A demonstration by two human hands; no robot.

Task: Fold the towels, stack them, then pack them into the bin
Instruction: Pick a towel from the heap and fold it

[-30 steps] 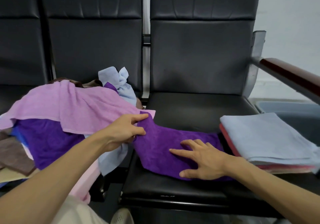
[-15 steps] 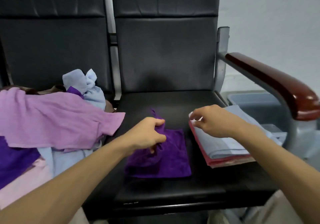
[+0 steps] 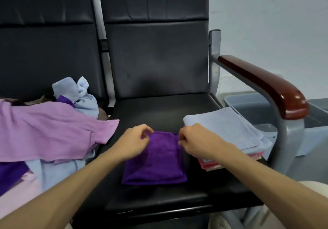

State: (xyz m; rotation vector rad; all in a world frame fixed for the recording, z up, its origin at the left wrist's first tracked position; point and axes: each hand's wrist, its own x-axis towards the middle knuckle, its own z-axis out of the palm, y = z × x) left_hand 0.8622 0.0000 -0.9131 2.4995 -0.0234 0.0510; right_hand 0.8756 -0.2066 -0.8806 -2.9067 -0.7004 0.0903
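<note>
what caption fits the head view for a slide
Left hand and right hand pinch the far corners of a folded purple towel on a black seat beside the folded stack.

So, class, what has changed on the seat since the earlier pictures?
The purple towel, spread out a second ago, now lies folded square. The right hand left the folded stack; with the left hand it pinches the towel's far corners. Stack and unfolded pile stayed.
</note>
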